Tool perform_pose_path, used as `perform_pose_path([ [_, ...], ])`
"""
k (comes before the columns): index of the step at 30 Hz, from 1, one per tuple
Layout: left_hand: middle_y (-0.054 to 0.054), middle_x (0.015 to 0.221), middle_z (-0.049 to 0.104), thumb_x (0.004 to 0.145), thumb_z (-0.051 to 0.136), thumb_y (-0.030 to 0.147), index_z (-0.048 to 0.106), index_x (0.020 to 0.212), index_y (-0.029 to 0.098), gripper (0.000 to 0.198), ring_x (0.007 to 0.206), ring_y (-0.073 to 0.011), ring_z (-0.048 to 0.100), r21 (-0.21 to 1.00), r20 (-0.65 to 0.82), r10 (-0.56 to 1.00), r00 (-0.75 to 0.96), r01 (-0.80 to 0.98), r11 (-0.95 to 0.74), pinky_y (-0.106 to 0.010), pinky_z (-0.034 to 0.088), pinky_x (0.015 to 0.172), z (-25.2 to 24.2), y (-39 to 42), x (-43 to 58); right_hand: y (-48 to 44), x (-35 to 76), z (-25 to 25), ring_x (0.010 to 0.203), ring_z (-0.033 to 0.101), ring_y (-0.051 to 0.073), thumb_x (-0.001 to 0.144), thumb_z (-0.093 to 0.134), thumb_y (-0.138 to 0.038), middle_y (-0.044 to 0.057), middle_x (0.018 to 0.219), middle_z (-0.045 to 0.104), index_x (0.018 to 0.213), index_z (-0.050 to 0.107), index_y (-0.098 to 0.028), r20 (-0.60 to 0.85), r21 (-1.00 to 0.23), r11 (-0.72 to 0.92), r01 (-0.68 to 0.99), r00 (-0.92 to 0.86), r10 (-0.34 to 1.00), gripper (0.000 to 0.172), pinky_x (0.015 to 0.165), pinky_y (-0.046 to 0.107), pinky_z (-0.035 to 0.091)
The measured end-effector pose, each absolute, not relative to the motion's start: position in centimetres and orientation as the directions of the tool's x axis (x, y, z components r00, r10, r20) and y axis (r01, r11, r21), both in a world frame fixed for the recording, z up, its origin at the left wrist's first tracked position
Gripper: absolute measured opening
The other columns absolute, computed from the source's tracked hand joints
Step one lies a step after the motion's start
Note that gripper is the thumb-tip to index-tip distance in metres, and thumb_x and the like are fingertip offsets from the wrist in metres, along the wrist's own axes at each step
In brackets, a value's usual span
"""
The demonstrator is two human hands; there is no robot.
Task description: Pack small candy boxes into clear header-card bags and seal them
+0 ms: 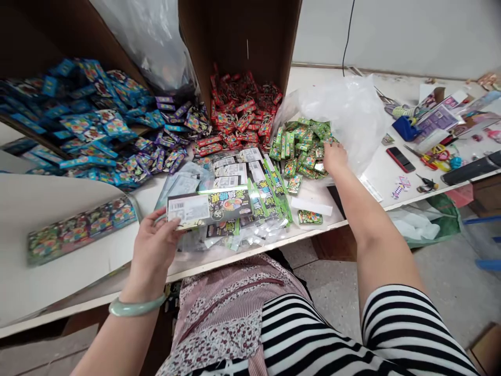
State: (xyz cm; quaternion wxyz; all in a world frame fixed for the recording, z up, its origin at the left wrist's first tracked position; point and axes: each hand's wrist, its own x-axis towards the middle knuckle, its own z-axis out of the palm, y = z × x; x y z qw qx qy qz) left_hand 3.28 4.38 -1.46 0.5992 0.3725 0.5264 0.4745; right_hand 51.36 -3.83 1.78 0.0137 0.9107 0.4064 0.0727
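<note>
My left hand (160,235) pinches the left end of a flat, clear plastic packaging bag (230,204), printed black with coloured lettering and bearing a white barcode label. It is held just above a spread of similar bags (268,190) with green and black print. My right hand (335,158) reaches into a heap of small green candy packets (303,143) at the mouth of a large clear plastic bag (352,112). Its fingers are curled at the heap's right side, seemingly on a green packet, with the fingertips partly hidden. One green packet (310,217) lies apart near the table edge.
Blue packets (90,115), purple packets (156,156) and red packets (246,109) spill from cardboard boxes at the back. A filled strip of packets (82,230) lies on the left. On the right are a phone (400,159), scissors (438,152) and a dark roll (473,167).
</note>
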Motion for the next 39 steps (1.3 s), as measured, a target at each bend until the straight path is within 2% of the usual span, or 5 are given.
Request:
perform_pose_path([
  [6,0.005,0.078,0.067,0.046,0.092,0.047,0.051,0.111,0.025,0.081,0.067,-0.0152,0.063,0.954,-0.226,0.96,0.166,0.239,0.183,-0.023,0.051,0.056,-3.1,3.8,0.0,-5.4,51.0,2.2,0.119,0.056,0.035,0.093,0.051,-0.02,0.02,0.119,0.066,0.112,0.067,-0.011,0.228,-0.285,-0.569,0.771,0.631,0.741,0.025,0.103,0.05,0.043],
  [14,0.003,0.075,0.063,0.067,0.078,0.059,0.045,0.13,0.021,0.081,0.063,-0.0185,0.062,0.847,-0.22,0.932,0.288,0.531,0.035,-0.029,0.049,0.057,-3.0,4.0,-1.8,-7.0,42.1,2.2,0.074,0.062,0.017,0.065,0.081,-0.048,0.0,0.085,0.066,0.092,0.064,-0.022,-0.106,-0.98,-0.172,0.1,0.47,0.876,0.041,0.064,0.03,0.055],
  [21,-0.004,0.091,0.066,0.076,0.065,0.061,0.045,0.138,0.015,0.081,0.07,-0.0191,0.064,0.751,-0.189,0.926,0.328,0.655,-0.079,-0.032,0.051,0.065,-3.1,4.0,-3.1,-7.1,36.2,2.6,0.081,0.061,0.017,0.062,0.085,-0.042,-0.001,0.09,0.066,0.096,0.063,-0.023,-0.092,-0.993,-0.109,0.047,0.275,0.957,0.045,0.071,0.032,0.053],
  [27,-0.008,0.103,0.069,0.084,0.067,0.051,0.059,0.123,0.016,0.053,0.08,-0.0159,0.065,0.888,0.084,0.916,0.393,0.388,-0.248,-0.031,0.054,0.074,-0.2,0.8,0.0,-8.5,32.0,3.0,0.11,0.06,0.027,0.084,0.064,-0.028,0.005,0.104,0.065,0.092,0.069,-0.029,0.443,-0.747,0.33,0.578,0.062,0.894,0.01,0.102,0.051,0.047],
  [39,0.002,0.082,0.067,0.068,0.088,0.047,0.058,0.109,0.018,0.059,0.06,-0.0103,0.067,0.902,-0.159,0.747,0.646,-0.212,0.375,-0.024,0.056,0.061,-1.4,-3.2,8.0,-10.7,29.0,0.7,0.146,0.034,0.037,0.091,0.057,-0.034,0.011,0.157,0.035,0.151,0.037,-0.036,0.476,-0.481,0.392,0.785,-0.142,0.868,0.063,0.113,0.065,0.039],
])
